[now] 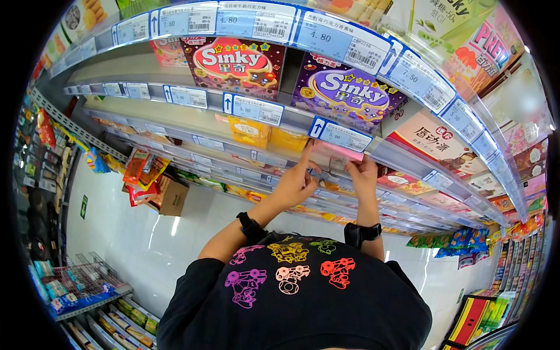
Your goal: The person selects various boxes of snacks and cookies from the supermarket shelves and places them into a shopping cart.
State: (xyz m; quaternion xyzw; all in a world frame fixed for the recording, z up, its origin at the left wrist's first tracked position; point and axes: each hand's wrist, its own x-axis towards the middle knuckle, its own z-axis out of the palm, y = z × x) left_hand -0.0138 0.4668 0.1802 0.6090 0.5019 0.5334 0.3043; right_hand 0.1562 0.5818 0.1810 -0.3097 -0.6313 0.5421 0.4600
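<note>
Both hands reach into the shelf level below the Sinky boxes. My right hand (364,175) pinches the near right edge of a pink package (336,150), partly hidden under the price rail. To its left, my left hand (299,181) has its index finger extended up to the package's left side, with the other fingers curled and nothing seen in them. Yellow packages (249,132) stand left of that fingertip. Above, a purple Sinky box (339,94) and a dark red Sinky box (236,65) sit on the upper shelf.
Clear rails with price tags (253,109) run along each shelf edge. More snack boxes (437,140) are at the right. A cardboard box (174,197) with hanging snack bags stands at the left. Bagged snacks (463,240) hang at the far right, and a wire basket (89,273) is at lower left.
</note>
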